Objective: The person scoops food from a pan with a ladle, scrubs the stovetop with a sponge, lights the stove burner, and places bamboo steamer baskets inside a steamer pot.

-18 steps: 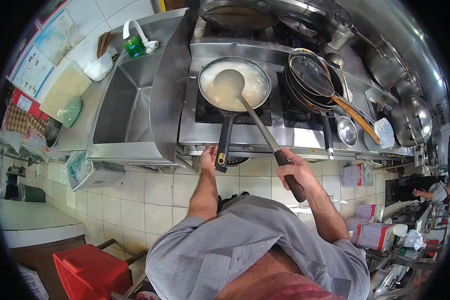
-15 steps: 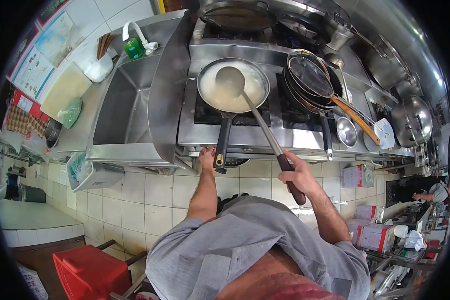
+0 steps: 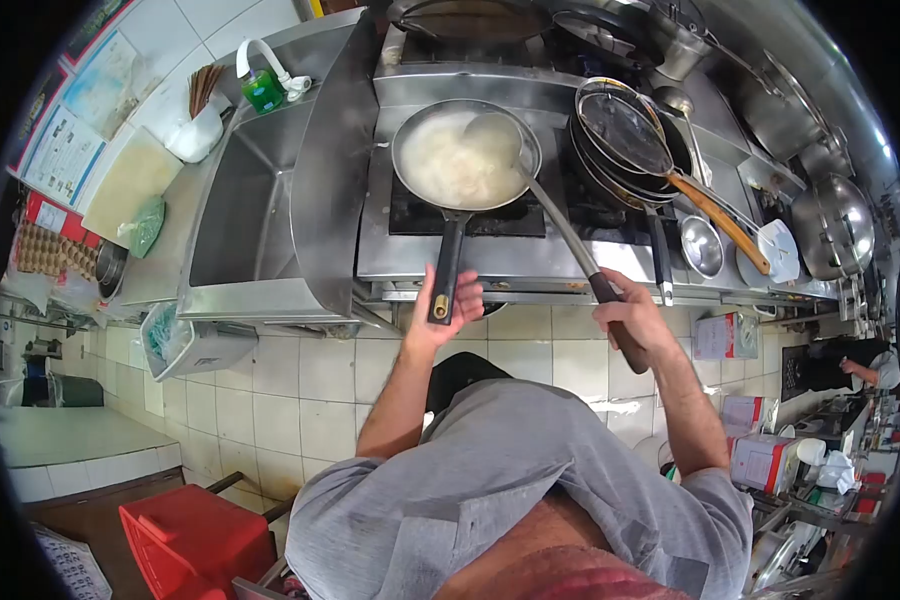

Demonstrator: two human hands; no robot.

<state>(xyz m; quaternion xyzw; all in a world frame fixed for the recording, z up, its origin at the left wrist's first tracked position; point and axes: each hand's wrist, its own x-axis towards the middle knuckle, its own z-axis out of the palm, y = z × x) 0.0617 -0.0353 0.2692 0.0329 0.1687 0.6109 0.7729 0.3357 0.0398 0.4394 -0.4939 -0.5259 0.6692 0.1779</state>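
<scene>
One pan [image 3: 399, 175] of cloudy liquid [image 3: 445, 165] on the near left burner [image 3: 410, 222], one ladle [image 3: 568, 232] dipping in.

Left of the stove [image 3: 382, 262] is one sink [image 3: 225, 301]; around the pan's single black handle [image 3: 451, 250], the left hand [image 3: 462, 305] has its fingers spread, contact unclear. The filled pan should be heavy, rigid and hot, apt to slosh, best held by that handle's near end. The right hand [image 3: 642, 315] grasps the stiff, probably light ladle by its dark grip [image 3: 604, 290], the sensible hold. Farther right, stacked pans [image 3: 682, 150] overlap too much to count.
</scene>
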